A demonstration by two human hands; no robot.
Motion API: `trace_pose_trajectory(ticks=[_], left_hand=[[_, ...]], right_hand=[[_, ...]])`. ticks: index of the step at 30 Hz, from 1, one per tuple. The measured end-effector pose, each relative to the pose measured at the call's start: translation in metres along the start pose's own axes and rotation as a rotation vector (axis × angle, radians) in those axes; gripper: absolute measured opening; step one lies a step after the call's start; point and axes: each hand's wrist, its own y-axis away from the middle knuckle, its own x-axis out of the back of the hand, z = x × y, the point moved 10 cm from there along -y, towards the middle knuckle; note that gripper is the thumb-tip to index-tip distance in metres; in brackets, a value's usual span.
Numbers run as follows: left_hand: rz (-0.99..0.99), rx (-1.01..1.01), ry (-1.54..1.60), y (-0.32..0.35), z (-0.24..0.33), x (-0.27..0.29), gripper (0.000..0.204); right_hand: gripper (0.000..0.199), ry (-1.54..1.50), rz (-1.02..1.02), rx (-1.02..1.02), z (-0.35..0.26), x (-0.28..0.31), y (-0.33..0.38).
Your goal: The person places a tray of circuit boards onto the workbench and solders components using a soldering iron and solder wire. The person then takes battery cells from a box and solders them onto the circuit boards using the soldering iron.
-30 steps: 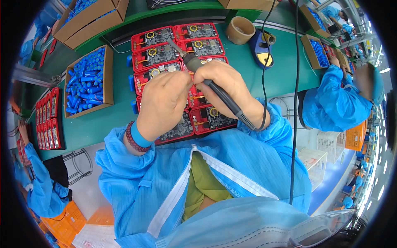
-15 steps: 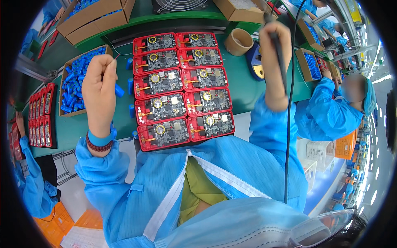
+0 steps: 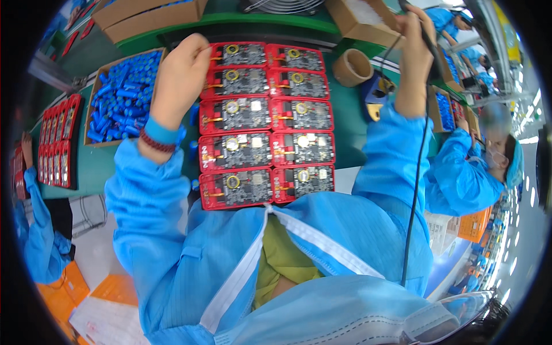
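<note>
Above the boards, fingers (right hand) around soldering iron

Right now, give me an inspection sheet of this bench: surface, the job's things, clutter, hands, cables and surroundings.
Surface: green bench top.
Job's things: red tray of circuit boards, two columns of five, lying flat in front of the person.
Clutter: cardboard box of blue cylinders at left; tape roll; soldering stand; red trays at far left.
Hands: left hand closed at the tray's top left corner; right hand raised, gripping a soldering iron.
Cables: black cable hanging from the iron over the right sleeve.
Surroundings: co-worker in blue coat at right.
</note>
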Motion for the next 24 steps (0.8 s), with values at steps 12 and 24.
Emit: trace_pose_trajectory(ticks=[12,24], left_hand=[[-0.081,-0.046,-0.424,-0.03,-0.051,-0.044,0.012],[-0.09,-0.019,-0.309,-0.041,-0.071,-0.047,0.015]], right_hand=[[0.02,-0.428,-0.615,-0.223,-0.056,-0.175,0.116],[0.022,-0.469,-0.607,-0.308,-0.023,-0.222,0.114]])
